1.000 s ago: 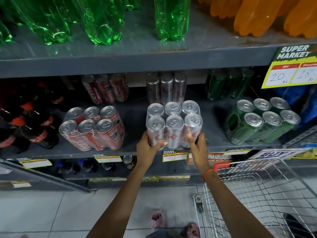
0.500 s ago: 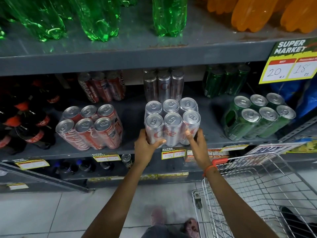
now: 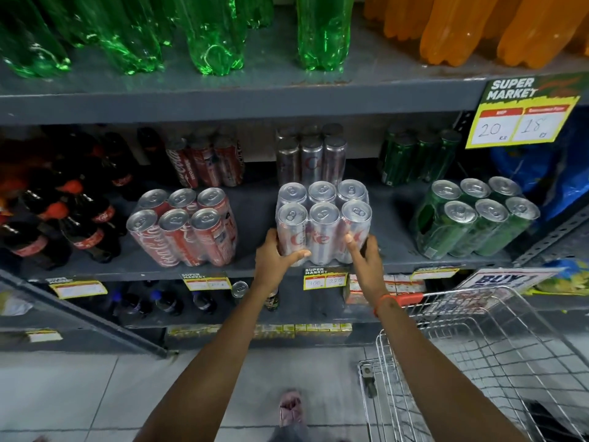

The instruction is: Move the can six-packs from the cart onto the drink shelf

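Both my hands, left hand [image 3: 276,257] and right hand [image 3: 366,256], hold the silver six-pack [image 3: 322,222] from each side, standing up on the drink shelf [image 3: 255,215] mid-frame, its long side left to right.

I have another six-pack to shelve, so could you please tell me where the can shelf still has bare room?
Bare grey shelf shows between the red six-pack and the silver six-pack held by the left hand and right hand, and again before the green six-pack. The far left, with dark cola bottles, is crowded.
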